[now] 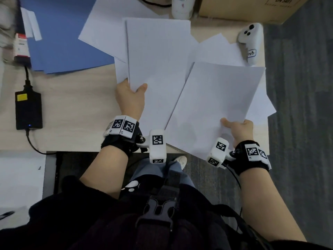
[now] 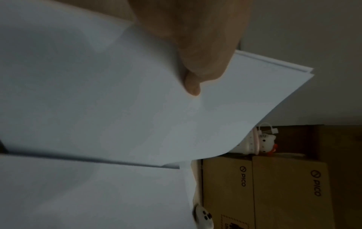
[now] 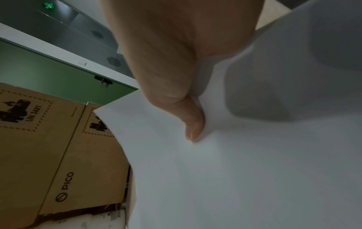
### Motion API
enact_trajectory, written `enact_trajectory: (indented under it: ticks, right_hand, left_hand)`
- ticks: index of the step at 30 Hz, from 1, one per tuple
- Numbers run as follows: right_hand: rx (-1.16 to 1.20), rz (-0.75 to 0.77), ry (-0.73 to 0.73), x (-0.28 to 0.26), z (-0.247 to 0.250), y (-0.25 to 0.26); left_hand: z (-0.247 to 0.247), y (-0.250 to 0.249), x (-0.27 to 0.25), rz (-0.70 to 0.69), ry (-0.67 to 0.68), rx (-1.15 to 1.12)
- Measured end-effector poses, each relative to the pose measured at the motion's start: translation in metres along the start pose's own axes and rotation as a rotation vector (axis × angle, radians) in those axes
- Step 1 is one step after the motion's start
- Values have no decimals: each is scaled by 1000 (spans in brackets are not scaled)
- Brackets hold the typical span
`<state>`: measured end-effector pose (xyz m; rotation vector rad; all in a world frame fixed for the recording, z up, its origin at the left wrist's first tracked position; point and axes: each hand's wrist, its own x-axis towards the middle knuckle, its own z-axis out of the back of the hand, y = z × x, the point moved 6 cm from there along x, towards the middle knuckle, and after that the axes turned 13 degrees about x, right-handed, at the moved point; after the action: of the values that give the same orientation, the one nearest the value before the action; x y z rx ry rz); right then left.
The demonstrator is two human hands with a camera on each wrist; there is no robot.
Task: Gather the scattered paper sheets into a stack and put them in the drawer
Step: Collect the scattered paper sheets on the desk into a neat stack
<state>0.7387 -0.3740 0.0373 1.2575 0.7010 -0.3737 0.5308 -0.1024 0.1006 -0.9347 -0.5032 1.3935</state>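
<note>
My left hand [image 1: 132,95] pinches the near left corner of a small stack of white sheets [image 1: 158,65], thumb on top, lifted off the desk. In the left wrist view the left hand's thumb [image 2: 192,86] presses on that stack [image 2: 117,100], whose far corner shows at least two edges. My right hand [image 1: 237,128] pinches the near edge of a single white sheet [image 1: 214,105], which lies over the stack's right side. In the right wrist view the thumb [image 3: 194,124] lies on that sheet [image 3: 235,170]. More loose white sheets [image 1: 216,49] lie beneath, on the desk [image 1: 72,105]. No drawer shows.
A blue folder [image 1: 66,37] lies at the back left, a black power adapter [image 1: 28,110] with its cable at the left. A white controller [image 1: 251,42] sits at the desk's right edge. A cardboard box [image 1: 248,8] and a white bottle [image 1: 181,6] stand behind. Grey floor lies to the right.
</note>
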Motion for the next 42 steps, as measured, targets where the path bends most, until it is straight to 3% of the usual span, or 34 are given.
enact_trajectory:
  ticks: [3,11,21,27,33,42]
  right_hand:
    - [15,28,106,-12,-8,9]
    - [171,66,274,-46,-25,36]
    - [235,58,444,-77,-60,52]
    - [215,-67,433,-67,-51,29]
    - [280,-151,519,-70,-46,13]
    - [292,-8,427,-64,-52,34]
  left_hand:
    - [14,-11,-1,-55,7,17]
    - [46,-6,3,29,6,-189]
    - [36,-24,-25,-42,458,-208]
    - [22,-27,-38,-68,555,-233]
    - [15,-32,-43,-68,573,-246]
    - [22,-45,-43,-121,486,-179]
